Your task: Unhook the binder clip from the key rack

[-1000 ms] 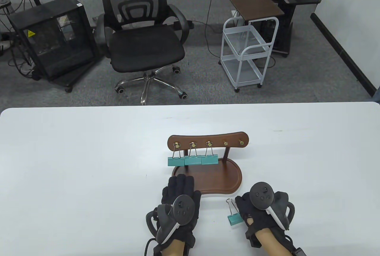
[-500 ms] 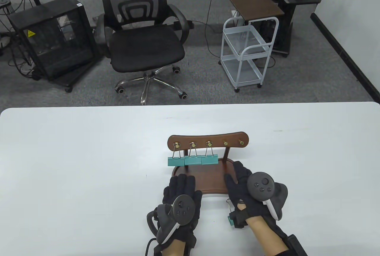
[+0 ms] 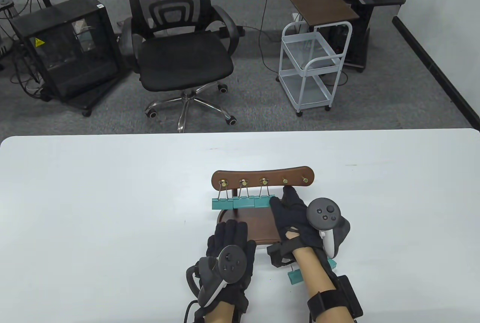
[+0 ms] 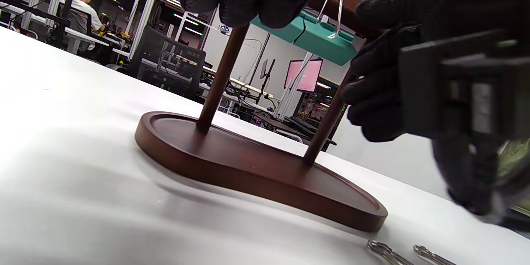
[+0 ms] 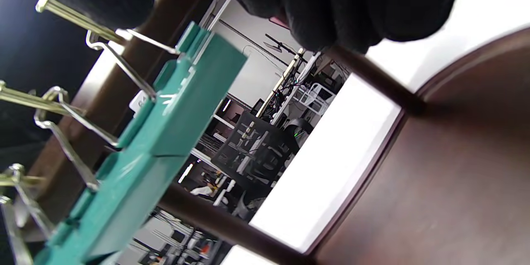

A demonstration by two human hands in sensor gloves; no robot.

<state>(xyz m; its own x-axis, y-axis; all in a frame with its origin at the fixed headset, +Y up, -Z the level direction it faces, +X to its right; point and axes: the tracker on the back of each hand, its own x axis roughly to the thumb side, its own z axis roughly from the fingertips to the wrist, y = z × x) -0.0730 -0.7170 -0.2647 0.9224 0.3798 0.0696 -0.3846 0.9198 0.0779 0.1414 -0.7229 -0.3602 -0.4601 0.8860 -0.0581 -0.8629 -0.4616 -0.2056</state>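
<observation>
The key rack (image 3: 262,177) stands near the table's (image 3: 112,207) front edge, a wooden backboard on two posts over a kidney-shaped base. Three teal binder clips hang from its left three brass hooks by their wire loops; the two hooks toward 3 o'clock are bare. The binder clip (image 3: 263,202) nearest the right hand (image 3: 296,218) hangs from the third hook, and that hand's fingertips lie just beside or touching its 3 o'clock end; whether they have closed on it I cannot tell, since the wrist view shows only dark glove above the teal body. The left hand (image 3: 229,242) rests with fingers stretched flat at the 6 o'clock rim of the base, grasping nothing, apparently steadying the rack. A loose teal clip (image 3: 296,277) lies on the table at 6 o'clock of the rack, partly under the right forearm. The clip looks light and stiff: a painted steel body, likely slick, with thin springy wire handles that swing freely on the hook. The sound hold is probably a pinch across the flat teal body, then a lift up and toward 6 o'clock so the loop clears the hook's tip; tugging the wire alone may let it pivot and snag
</observation>
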